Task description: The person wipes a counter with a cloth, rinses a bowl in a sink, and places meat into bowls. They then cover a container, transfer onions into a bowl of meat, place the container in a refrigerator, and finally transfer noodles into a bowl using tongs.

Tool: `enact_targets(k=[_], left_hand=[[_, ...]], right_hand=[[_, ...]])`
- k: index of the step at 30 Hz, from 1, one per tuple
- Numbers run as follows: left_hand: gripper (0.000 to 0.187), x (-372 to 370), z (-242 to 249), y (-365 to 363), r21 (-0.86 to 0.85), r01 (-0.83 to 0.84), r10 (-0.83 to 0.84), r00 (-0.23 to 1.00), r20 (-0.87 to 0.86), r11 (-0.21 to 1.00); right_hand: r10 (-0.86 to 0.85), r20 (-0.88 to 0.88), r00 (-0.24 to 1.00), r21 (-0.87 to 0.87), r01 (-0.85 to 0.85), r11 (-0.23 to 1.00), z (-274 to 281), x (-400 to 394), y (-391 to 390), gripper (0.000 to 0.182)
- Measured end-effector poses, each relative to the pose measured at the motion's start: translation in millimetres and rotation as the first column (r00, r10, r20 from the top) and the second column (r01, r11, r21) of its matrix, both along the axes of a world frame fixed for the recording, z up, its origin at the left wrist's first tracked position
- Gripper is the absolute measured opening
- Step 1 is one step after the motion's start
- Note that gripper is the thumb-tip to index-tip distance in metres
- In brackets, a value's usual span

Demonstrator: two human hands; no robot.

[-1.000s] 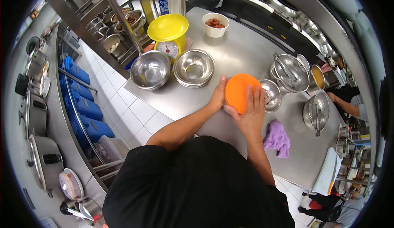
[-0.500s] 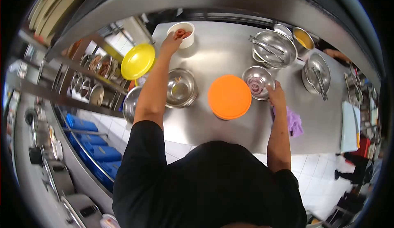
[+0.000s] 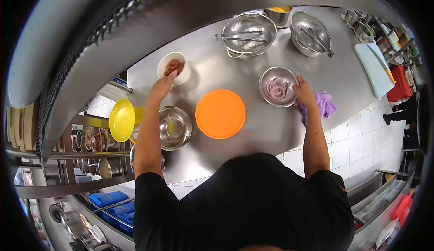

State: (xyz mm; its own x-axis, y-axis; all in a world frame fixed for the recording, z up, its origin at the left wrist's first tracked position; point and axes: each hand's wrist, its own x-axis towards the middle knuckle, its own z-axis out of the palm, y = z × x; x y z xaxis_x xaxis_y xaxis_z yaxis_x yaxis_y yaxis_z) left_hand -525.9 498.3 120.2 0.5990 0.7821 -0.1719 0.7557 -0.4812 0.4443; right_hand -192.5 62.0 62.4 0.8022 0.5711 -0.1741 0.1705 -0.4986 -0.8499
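Observation:
My left hand (image 3: 163,86) grips the near rim of a white tub (image 3: 182,78), fingertips at the red pieces of food (image 3: 174,66) inside. My right hand (image 3: 304,91) is closed on the right rim of a small steel bowl (image 3: 267,96) that holds sliced red onion rings (image 3: 276,89). A purple cloth (image 3: 324,104) lies beside and partly behind my right wrist. Between my arms sits a container with a round orange lid (image 3: 220,114). Next to my left forearm stand stacked steel bowls (image 3: 182,131) with a little food in the top one.
Across the table are a colander with tongs (image 3: 249,35), a pot of yellow contents (image 3: 279,13) and another steel bowl with tongs (image 3: 311,33). A light blue board with a knife (image 3: 374,70) lies at the right end. A yellow lid (image 3: 122,120) is left of my forearm. A steel shelf edge crosses overhead.
The view has turned and shifted. The onion bowl, with my right hand on its rim, now sits farther from the orange lid and the colander. My left hand stays at the white tub.

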Motion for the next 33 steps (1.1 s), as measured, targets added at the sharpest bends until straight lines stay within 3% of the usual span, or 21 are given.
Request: enact_targets(k=[2,3,4,9,11,13,15,16,17,18,21,24,25,27,28,31,32,33], left_hand=[[0.088,18,15,-26,-0.161,0.052,-0.057,0.998,-0.026,0.986],[0.088,24,19,-35,-0.242,0.073,-0.084,0.996,-0.034,0.968],[0.090,31,12,-34,-0.346,0.116,-0.132,0.991,-0.021,0.931],[0.091,76,33,-85,-0.616,0.337,-0.330,0.935,0.130,0.712],[0.091,93,38,-97,-0.635,0.401,-0.415,0.900,0.137,0.660],[0.092,107,45,-113,-0.621,0.448,-0.487,0.865,0.120,0.643],[0.090,114,44,-124,-0.566,0.453,-0.558,0.830,-0.016,0.689],[0.090,118,51,-132,-0.535,0.474,-0.591,0.805,-0.060,0.700],[0.090,120,61,-141,-0.504,0.497,-0.621,0.777,-0.105,0.707],[0.079,120,67,-148,-0.436,0.521,-0.618,0.779,-0.110,0.734],[0.070,126,83,-155,-0.238,0.580,-0.612,0.786,-0.085,0.779],[0.069,136,98,-175,0.002,0.503,-0.492,0.844,0.215,0.864],[0.070,142,102,-184,-0.098,0.484,-0.436,0.845,0.309,0.870],[0.072,155,111,-208,-0.295,0.462,-0.289,0.829,0.478,0.836],[0.061,159,117,-222,-0.327,0.435,-0.239,0.835,0.497,0.839],[0.048,169,109,-227,-0.457,0.443,-0.192,0.847,0.497,0.771],[0.038,168,114,-236,-0.398,0.409,-0.181,0.849,0.497,0.821],[0.037,167,117,-241,-0.390,0.374,-0.139,0.847,0.513,0.842]], right_hand=[[-0.075,0.087,0.993,0.050,0.070,0.996,19,-4,-1,0.052],[-0.073,0.400,0.914,0.140,0.018,0.990,15,9,2,0.051],[-0.093,0.373,0.923,0.137,0.044,0.990,13,19,-5,0.049],[-0.100,0.194,0.976,0.022,0.097,0.995,132,-9,-2,0.043],[-0.087,0.178,0.980,-0.001,0.089,0.996,158,-15,4,0.039],[-0.055,0.526,0.849,0.146,-0.026,0.989,121,11,19,0.038],[0.035,0.680,0.732,0.112,-0.151,0.982,122,5,27,0.041],[0.113,0.576,0.809,0.001,-0.138,0.990,131,-1,25,0.040],[0.120,0.581,0.805,0.004,-0.151,0.989,130,-4,26,0.040],[0.129,0.586,0.800,0.006,-0.163,0.987,129,-4,25,0.040],[0.111,0.573,0.812,0.040,-0.163,0.986,136,-7,21,0.039],[0.146,0.448,0.882,0.059,-0.192,0.980,144,-2,17,0.038],[0.159,0.393,0.906,0.067,-0.201,0.977,148,2,15,0.038],[0.169,0.548,0.819,0.172,-0.308,0.936,140,13,18,0.037],[0.183,0.617,0.765,0.201,-0.378,0.904,136,19,19,0.038],[0.334,0.395,0.856,0.185,-0.430,0.883,154,25,22,0.045],[0.379,0.191,0.906,0.142,-0.407,0.902,176,27,18,0.040],[0.375,0.333,0.865,-0.023,-0.390,0.921,175,45,16,0.040]])
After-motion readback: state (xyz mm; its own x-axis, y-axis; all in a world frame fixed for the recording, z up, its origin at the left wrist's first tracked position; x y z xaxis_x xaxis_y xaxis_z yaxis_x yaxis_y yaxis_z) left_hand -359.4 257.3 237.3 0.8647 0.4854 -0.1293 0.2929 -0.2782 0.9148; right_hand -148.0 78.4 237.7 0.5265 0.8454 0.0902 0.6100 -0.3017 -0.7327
